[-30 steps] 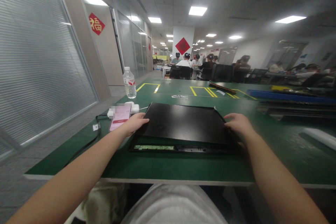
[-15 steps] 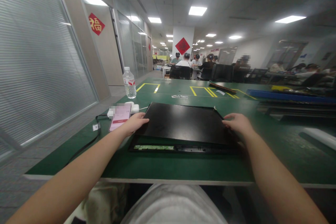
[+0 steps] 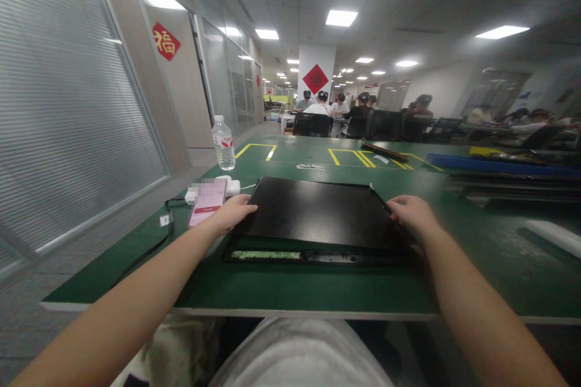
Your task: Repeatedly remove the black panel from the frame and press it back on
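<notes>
Left hand (image 3: 231, 213), right hand (image 3: 413, 213), apparently gripping black panel (image 3: 320, 213) between

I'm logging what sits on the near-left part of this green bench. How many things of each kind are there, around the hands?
Black flat panel, held at its sides by the left hand and right hand: 1
Pink-screened phone: 1
Water bottle: 1
White charger: 1
Black cable: 1
Total: 5
</notes>
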Motion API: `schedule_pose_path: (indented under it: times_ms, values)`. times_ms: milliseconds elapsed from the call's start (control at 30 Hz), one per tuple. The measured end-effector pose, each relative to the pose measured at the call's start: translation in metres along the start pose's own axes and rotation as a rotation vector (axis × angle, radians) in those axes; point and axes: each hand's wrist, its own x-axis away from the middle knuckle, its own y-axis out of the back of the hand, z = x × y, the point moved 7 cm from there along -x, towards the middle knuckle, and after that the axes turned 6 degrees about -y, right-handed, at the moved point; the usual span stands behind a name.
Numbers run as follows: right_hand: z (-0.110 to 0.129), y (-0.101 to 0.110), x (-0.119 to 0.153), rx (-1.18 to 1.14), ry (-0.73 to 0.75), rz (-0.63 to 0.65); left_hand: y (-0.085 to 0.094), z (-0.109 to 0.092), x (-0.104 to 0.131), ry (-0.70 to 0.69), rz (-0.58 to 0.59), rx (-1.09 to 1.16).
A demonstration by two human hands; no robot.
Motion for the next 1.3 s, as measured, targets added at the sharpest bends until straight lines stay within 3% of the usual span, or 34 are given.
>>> schedule_pose_path:
  times_ms: [1300]
  values:
    - [0.0028, -0.001, 0.0015, 0.029, 0.053, -0.003, -0.0035, -0.0088, 0.0059, 0.02, -0.007, -0.025]
